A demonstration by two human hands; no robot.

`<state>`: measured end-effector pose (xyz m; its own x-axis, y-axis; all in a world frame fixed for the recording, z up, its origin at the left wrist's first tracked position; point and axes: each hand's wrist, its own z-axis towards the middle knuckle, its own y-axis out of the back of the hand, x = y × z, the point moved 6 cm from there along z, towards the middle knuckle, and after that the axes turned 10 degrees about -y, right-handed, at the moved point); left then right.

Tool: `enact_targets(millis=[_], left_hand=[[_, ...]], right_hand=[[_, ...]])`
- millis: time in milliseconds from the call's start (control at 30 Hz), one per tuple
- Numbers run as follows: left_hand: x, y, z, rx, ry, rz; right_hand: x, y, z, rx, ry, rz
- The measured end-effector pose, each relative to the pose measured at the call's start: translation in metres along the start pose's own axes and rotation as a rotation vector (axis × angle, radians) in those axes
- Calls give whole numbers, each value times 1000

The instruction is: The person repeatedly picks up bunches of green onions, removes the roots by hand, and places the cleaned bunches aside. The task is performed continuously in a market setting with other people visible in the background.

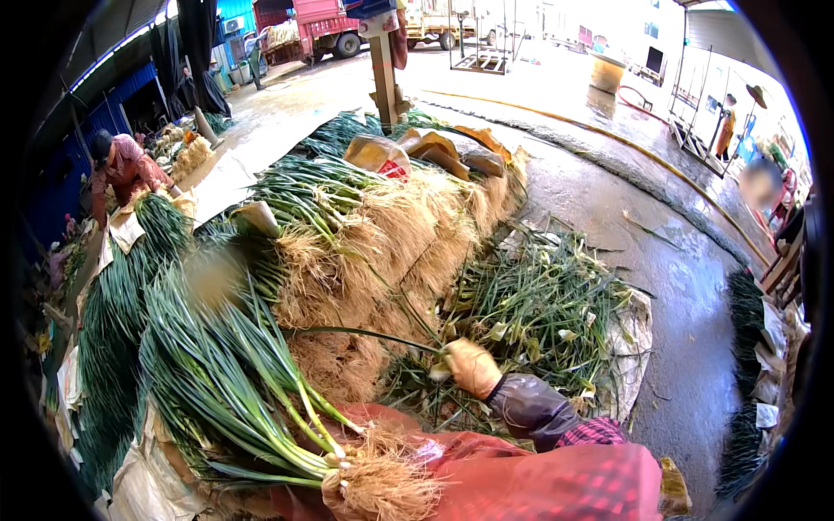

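My right hand (472, 368), in a tan glove, is closed on a few long green onion leaves (365, 334) above the heap of loose leaves (534, 306). A bunch of green onions (287, 430) lies in front of me on the left, its shaggy roots (391, 485) over my red apron (521, 475). At the bottom edge, the fingers of my left hand (333, 490) wrap the bunch's white base; most of that hand is hidden. Beyond it rises a stack of green onions (391, 241) with their tan roots facing me.
A co-worker (127, 166) bends over more green onions (159, 225) at the left. Behind the stack stands a wooden post (383, 78). Wet concrete (677, 352) lies to the right, crossed by a yellow hose (586, 122). Trucks (326, 26) are parked at the back.
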<state>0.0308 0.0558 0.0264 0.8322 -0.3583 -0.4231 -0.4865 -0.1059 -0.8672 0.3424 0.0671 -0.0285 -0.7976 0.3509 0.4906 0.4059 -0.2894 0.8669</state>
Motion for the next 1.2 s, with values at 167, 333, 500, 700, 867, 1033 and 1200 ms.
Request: enact_targets(millis=[167,333,500,700,867,1033,1200], left_hand=[[43,43,13,-4,127,275],[29,43,9,152,-288,902],[31,57,5,-9,-20,522],[7,66,-8,-114,-59,121],[-1,38,-13,44,-37,-75],[-9,32,-13,50,-112,-1],[-2,91,-13,7,-121,361]], right_hand=[[104,-9,-19,459,117,539],[156,-43,-48,625,127,643],[170,-15,-70,185,510,62],[120,37,-41,-194,447,175],[113,-72,3,611,-118,815],[172,-127,22,706,30,591],[183,-93,0,1094,-146,1057]])
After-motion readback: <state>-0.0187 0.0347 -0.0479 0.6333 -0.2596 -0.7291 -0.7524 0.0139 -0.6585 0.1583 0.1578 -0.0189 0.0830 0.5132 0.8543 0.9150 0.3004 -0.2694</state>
